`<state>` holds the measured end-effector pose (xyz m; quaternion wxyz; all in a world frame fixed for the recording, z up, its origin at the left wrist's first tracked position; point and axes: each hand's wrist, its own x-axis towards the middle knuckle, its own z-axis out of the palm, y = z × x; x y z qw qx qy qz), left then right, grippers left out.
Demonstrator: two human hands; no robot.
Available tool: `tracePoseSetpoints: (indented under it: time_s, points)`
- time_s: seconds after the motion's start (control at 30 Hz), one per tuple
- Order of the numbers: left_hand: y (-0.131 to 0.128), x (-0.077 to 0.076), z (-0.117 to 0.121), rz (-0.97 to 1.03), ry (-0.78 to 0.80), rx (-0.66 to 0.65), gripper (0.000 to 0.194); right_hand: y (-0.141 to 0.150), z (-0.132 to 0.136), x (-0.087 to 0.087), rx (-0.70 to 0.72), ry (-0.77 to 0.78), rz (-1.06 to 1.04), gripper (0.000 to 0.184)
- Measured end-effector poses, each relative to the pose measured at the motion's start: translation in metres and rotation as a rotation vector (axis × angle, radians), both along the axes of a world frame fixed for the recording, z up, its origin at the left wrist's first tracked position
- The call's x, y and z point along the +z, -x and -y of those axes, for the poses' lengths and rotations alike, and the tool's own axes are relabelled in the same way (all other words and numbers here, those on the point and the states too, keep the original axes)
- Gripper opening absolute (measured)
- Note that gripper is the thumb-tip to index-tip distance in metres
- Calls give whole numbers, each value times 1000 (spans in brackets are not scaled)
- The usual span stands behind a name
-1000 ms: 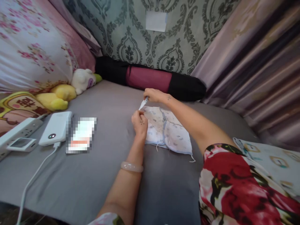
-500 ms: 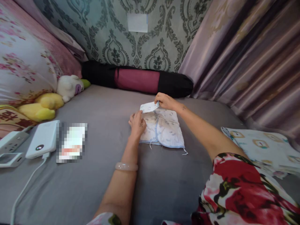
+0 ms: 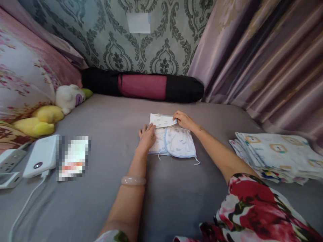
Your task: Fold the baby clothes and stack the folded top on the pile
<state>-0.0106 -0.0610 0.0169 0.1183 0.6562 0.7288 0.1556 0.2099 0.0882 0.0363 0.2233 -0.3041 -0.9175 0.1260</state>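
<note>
A small white baby shirt [image 3: 179,141] with a faint print, blue edging and thin white ties lies folded on the grey bed sheet. Its upper part is turned down as a flap toward me. My right hand [image 3: 183,120] pinches the flap's right end between thumb and fingers. At the left edge of the shirt rests my left hand [image 3: 147,137], its fingers apart and the index fingertip touching the cloth by the flap. The left thumb is mostly hidden. A pale bangle [image 3: 133,180] circles my left forearm.
A stack of folded printed cloths [image 3: 277,151] lies to the right. On the left are a white power bank [image 3: 41,156] with a cable, a blurred flat object [image 3: 73,158], a power strip [image 3: 12,158] and plush toys [image 3: 37,121]. A long black-and-maroon bag [image 3: 142,86] lies along the wall.
The raised flap of the baby shirt has come down and flattened toward me, my right hand lowering with it. My left hand's fingers have spread at the shirt's left edge. The view has shifted slightly.
</note>
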Motion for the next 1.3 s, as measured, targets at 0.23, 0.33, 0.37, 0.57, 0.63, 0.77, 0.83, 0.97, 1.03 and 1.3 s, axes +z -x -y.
tracePoseSetpoints:
  time_s: [0.23,0.33,0.37,0.57,0.63,0.77,0.83,0.97,1.03,1.3]
  points:
    - [-1,-4,-2,-9,3,35,58,-1,19,-6,-169,-2,200,38]
    - [-3,-1,-1,-13,-38,28,57,15,33,1,-246,-38,240,39]
    - [-4,1,-1,-17,-56,25,56,23,39,3,-236,-39,246,41]
    - [-6,5,1,-29,-75,25,50,79,57,5,-67,55,378,53]
    - [-5,4,1,-26,-47,40,50,92,56,0,-70,105,407,56]
    - [-4,2,1,-13,5,76,50,104,51,-8,-110,137,415,58]
    - [-4,3,1,-8,12,82,51,105,49,-9,-125,129,420,58]
    - [-6,7,2,-4,-4,83,49,108,47,-3,-118,169,434,58]
    - [-7,11,3,-4,-35,96,48,114,46,0,-123,169,420,57]
    - [-5,14,4,14,-95,215,46,138,43,-13,-155,102,388,57]
